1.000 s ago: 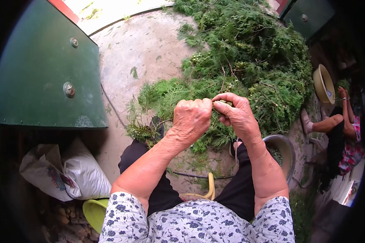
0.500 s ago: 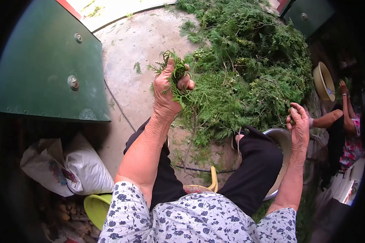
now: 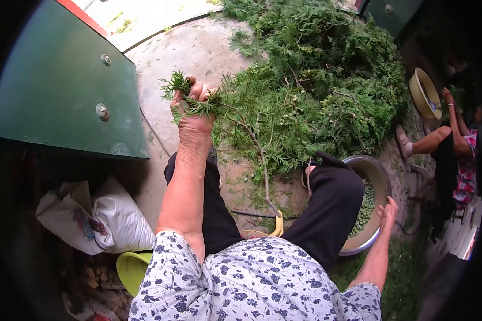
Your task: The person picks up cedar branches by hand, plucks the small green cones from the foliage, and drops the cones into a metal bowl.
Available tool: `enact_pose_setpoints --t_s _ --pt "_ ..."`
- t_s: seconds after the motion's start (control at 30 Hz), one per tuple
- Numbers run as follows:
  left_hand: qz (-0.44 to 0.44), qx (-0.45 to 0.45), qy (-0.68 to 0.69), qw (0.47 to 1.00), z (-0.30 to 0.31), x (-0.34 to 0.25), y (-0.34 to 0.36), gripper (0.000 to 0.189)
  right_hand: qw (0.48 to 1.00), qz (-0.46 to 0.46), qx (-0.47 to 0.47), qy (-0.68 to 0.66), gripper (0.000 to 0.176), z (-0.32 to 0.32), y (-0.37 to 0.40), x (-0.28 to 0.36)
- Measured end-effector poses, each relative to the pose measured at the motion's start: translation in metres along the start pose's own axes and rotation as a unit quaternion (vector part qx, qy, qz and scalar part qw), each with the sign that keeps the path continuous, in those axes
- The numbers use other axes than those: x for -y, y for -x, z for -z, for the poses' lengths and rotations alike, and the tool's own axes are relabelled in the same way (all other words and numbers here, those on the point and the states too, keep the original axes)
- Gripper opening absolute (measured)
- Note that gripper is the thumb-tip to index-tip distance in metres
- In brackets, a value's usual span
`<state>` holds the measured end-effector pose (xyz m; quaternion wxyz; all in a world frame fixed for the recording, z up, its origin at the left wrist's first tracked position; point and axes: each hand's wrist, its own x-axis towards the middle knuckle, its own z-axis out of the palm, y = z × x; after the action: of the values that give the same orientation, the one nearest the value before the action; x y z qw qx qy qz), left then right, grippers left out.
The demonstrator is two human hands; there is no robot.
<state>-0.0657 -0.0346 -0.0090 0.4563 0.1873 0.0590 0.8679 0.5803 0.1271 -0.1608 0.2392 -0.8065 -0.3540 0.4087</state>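
Floor is bare concrete, pale and dusty, w/ loose green bits scattered on it and a thin dark cable running across. A big pile of cut evergreen branches covers most of the far side, reaching almost to the seated person's knees. On the left stands a green metal door w/ round bolts. Below it, in shade, a white sack lies just beside a lime-green basin.

L hand is raised over the floor, grip closed tight round a leafy sprig. A tuft sticks out above the fist, and the thin stem trails down toward the knees.

R hand is low on the right, at the rim of a metal bowl on the ground by the right leg. Can't tell how far that grip is open, or if it holds anything. Bowl has small green bits in it.

Another person sits at the far right edge, near a tan hat.
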Motion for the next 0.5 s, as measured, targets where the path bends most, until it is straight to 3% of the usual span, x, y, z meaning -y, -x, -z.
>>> enact_pose_setpoints --t_s 0.13,0.2,0.23,0.3,0.37,0.43,0.5 --pt "-0.023 -0.007 -0.02 1.0 -0.012 -0.004 0.0 0.024 0.994 0.067 0.014 0.09 0.032 0.014 0.006 -0.002" --pt "-0.014 0.012 -0.004 1.0 -0.02 -0.004 0.001 0.024 0.91 0.269 -0.044 0.314 0.032 0.024 -0.004 -0.007" --pt "-0.022 0.009 -0.001 1.0 -0.025 -0.003 0.003 0.024 0.909 0.272 -0.045 0.311 0.032 0.025 0.0 -0.002" --pt "-0.056 -0.004 -0.015 0.998 -0.043 0.007 0.008 0.026 0.883 0.354 -0.142 0.274 0.033 0.018 0.022 0.022" --pt "-0.086 0.002 -0.03 0.996 -0.051 0.011 0.009 0.027 0.886 0.421 -0.124 0.151 0.028 -0.008 0.098 0.09" --pt "-0.093 -0.013 -0.04 0.995 -0.053 0.013 0.012 0.026 0.921 0.381 0.073 -0.038 0.024 -0.044 0.202 0.151" --pt "-0.112 -0.055 -0.035 0.992 -0.059 0.016 0.019 0.024 0.848 0.49 0.201 0.018 0.027 -0.076 0.27 0.172"
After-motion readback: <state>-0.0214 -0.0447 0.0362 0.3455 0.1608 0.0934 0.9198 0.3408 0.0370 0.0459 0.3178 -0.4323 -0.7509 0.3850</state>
